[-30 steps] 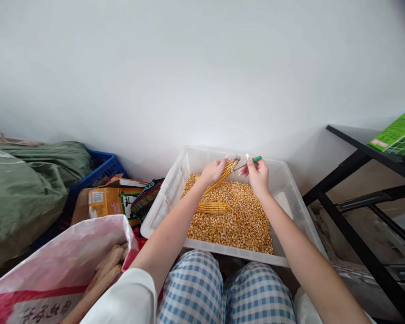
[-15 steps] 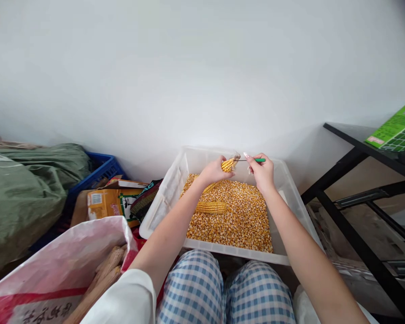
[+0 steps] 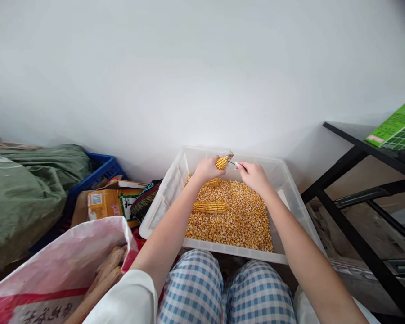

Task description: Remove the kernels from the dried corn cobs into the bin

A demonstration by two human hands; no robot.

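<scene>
Above the far part of a clear plastic bin (image 3: 219, 244), my left hand (image 3: 207, 170) is wrapped round an ear of corn (image 3: 222, 162) with dry silk at its tip. My right hand (image 3: 254, 174) grips a thin-shafted screwdriver (image 3: 245, 169); the fingers hide most of its handle. Its shaft points left and reaches the tip end of the ear; whether it touches the kernels I cannot tell. Loose corn kernels (image 3: 236, 220) fill much of the bin. On them lies another ear of corn (image 3: 209, 207), and one more (image 3: 212, 182) shows partly behind my left hand.
At the left stands a woven sack (image 3: 47, 261) with bare cobs (image 3: 104, 274) inside. Behind it are a cardboard box (image 3: 108, 202) and a blue crate (image 3: 103, 167) under green cloth. A black metal frame (image 3: 351, 225) at the right carries a green box (image 3: 396, 126).
Both hands have shifted left, the ear of corn with them. My right hand has turned palm-down, and the screwdriver's green handle, visible before, is now mostly covered.
</scene>
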